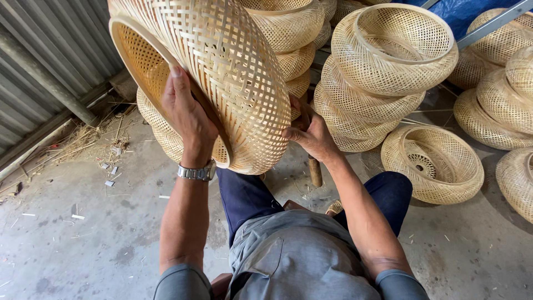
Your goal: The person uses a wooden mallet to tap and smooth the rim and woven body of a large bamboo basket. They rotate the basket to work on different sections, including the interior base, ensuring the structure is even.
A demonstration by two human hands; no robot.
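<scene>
**Woven basket held up in both hands**

While the person sits on the concrete floor (pixel 83 244), the left hand (pixel 189 119) grasps the woven basket (pixel 222 72) at its rim; the right hand (pixel 311 133) presses its far side. Beyond it rise stacked baskets (pixel 377 83), empty.

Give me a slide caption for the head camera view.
Left hand and right hand hold a woven bamboo basket before stacked baskets.
</scene>
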